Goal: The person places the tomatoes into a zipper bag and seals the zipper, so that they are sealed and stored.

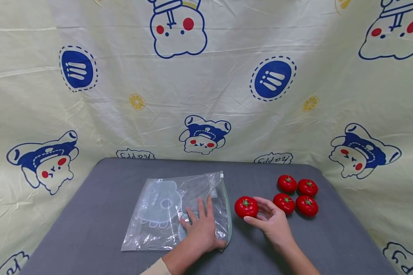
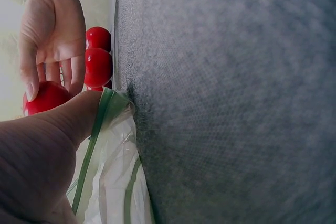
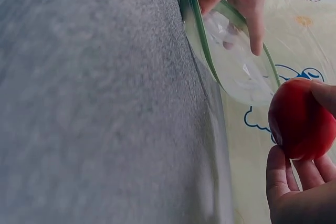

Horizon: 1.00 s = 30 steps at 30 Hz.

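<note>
A clear zip bag (image 1: pixel 158 214) with a green-edged mouth and a pale printed figure lies on the table. Over its right part my left hand (image 1: pixel 201 229) spreads its fingers, with the thumb at the mouth's near corner. In the right wrist view the green rim (image 3: pixel 202 35) stands parted around part of that hand. My right hand (image 1: pixel 273 225) holds a red tomato (image 1: pixel 246 207) with a green star-shaped top, between thumb and fingers, just right of the bag's mouth. From the right wrist, the tomato (image 3: pixel 299 121) appears close to the rim.
Several more tomatoes (image 1: pixel 307 206) sit in a cluster at the table's right side, beyond my right hand. Grey cloth covers the table (image 1: pixel 99 214). Behind it hangs a cream curtain (image 1: pixel 220 84) with blue cartoon prints.
</note>
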{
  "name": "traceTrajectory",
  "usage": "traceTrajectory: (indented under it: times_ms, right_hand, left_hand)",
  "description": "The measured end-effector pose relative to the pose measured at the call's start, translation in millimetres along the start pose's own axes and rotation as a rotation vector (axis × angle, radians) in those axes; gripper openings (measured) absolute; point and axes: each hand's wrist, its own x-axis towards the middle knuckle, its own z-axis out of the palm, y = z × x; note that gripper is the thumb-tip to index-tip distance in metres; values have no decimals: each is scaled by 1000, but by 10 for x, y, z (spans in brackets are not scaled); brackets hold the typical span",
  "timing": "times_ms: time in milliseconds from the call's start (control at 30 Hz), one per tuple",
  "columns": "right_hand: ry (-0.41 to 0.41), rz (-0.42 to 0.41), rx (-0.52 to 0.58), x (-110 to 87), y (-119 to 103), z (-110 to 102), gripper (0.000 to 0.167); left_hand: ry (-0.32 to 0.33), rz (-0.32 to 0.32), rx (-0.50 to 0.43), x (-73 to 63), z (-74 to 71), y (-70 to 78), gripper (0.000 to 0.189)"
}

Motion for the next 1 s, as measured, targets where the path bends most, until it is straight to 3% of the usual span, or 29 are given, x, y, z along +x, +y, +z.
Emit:
traceTrajectory:
  times_ms: [400,667,1000]
  right_hand:
    - [-49,-28,20,73,-26,147,71]
    - [-76,-64,55,131,-15,259,68]
    - [-47,-52,-23,174,-42,350,67]
  left_hand:
    - [8,6,34,-10,-10,9,145]
    - [-22,-14,26,4,-13,24,143]
    - [-18,-3,22,7,-5,22,143]
